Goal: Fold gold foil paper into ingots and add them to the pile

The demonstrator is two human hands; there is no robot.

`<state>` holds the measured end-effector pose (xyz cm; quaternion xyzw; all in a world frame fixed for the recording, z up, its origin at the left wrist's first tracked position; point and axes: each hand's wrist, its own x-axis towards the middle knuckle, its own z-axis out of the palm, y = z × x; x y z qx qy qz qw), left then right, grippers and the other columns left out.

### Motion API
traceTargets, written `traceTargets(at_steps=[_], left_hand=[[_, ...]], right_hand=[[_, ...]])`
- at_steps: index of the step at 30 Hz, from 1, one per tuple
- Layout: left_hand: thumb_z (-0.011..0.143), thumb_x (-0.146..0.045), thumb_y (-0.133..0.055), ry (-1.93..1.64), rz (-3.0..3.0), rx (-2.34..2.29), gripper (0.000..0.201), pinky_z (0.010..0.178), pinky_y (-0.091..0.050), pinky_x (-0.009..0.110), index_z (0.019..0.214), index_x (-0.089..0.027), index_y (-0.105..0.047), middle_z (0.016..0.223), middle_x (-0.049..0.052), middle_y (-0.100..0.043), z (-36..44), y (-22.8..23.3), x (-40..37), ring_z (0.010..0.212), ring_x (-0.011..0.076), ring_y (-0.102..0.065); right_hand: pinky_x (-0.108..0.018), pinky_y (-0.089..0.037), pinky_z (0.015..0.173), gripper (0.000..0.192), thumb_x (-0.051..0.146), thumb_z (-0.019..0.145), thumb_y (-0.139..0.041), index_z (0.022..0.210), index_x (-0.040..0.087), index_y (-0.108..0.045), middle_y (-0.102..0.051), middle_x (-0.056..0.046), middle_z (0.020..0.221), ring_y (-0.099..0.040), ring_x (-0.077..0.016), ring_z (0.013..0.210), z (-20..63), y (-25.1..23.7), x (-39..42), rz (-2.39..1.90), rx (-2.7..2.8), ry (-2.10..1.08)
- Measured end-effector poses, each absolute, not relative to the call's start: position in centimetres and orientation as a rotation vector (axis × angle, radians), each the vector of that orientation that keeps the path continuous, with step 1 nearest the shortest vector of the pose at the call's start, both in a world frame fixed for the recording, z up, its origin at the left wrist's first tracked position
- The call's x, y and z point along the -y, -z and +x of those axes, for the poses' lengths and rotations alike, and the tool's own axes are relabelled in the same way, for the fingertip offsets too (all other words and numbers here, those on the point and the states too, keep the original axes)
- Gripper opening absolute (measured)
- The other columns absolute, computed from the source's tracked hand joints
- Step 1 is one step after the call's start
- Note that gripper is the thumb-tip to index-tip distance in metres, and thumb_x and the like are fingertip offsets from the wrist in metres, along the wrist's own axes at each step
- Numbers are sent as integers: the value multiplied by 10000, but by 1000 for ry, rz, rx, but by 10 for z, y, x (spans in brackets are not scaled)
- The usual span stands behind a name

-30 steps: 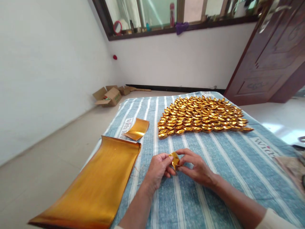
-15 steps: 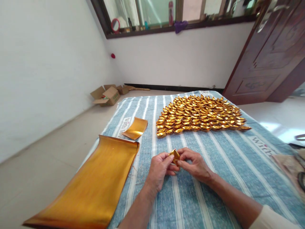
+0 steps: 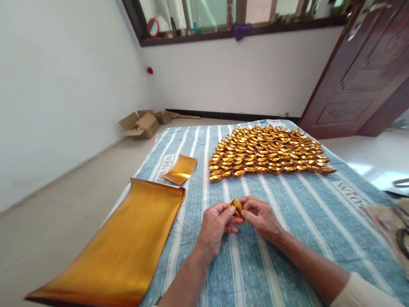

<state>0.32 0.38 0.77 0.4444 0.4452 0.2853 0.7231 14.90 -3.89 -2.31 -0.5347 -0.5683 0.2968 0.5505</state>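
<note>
Left hand [image 3: 217,221] and right hand [image 3: 263,219] both have their grip closed on one small folded gold piece [image 3: 235,205], pinching it from opposite sides. It is held over the striped cloth [image 3: 255,277], nearer the wearer than the rows of boat-shaped gold pieces [image 3: 268,153] and well apart from them.

The step looks like shaping a fold, and it would probably go best with the left thumb as a steady anchor while the right fingertips work the other edge. Light, even pressure seems wise: such shiny material likely keeps every stray crease, and a hard squeeze could flatten the hollow. Matching the two sides before firming the fold should keep the shape balanced.

Left of the hands lie a large gold sheet [image 3: 121,243] and a small gold sheet [image 3: 180,169]. Beside the small one, the left print [image 3: 165,167] on the cloth reads "With lov", its ending not visible. The right print [image 3: 349,195] reads "With". The green marking [image 3: 153,129] on the cardboard box [image 3: 134,133] is too small to read.
</note>
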Motion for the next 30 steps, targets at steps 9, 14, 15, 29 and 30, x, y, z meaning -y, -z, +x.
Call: traceTargets(at_steps=[9, 14, 15, 29, 30], left_hand=[[737, -388, -687, -648, 1016, -978, 315, 468, -512, 188, 860, -98, -677, 816, 104, -716, 5, -9, -2, 658, 181, -701], [724, -391, -695, -655, 1046, -1001, 308, 473, -521, 206, 818, -99, -675, 746, 89, -709, 4, -9, -3, 629, 182, -695], [727, -390, -692, -651, 1056, -1004, 307, 474, -523, 208, 814, -97, -677, 735, 88, -708, 4, -9, -3, 625, 182, -694], [744, -356, -698, -662, 943, -950, 275, 473, -527, 200, 842, -100, -677, 795, 101, -721, 5, -5, 0, 669, 191, -708], [745, -350, -698, -659, 933, -940, 269, 475, -529, 201, 840, -99, -675, 795, 101, -721, 5, -5, 0, 672, 193, -708]], right_hand=[[-271, -480, 651, 199, 192, 759, -577, 574, 202, -505, -665, -39, 829, -613, -155, 740, 148, 25, 39, -1304, 1335, -653], [-273, -475, 669, 180, 195, 774, -590, 601, 202, -539, -656, -39, 820, -616, -157, 755, 149, 26, 40, -1270, 1397, -636], [-277, -473, 677, 172, 198, 778, -594, 611, 202, -548, -657, -38, 823, -616, -158, 754, 149, 26, 41, -1262, 1418, -634], [-269, -467, 648, 225, 226, 785, -574, 585, 206, -474, -635, -24, 768, -594, -154, 714, 149, 27, 41, -1302, 1338, -651], [-270, -468, 653, 229, 228, 786, -575, 584, 206, -470, -636, -25, 774, -595, -155, 719, 149, 28, 41, -1300, 1335, -657]])
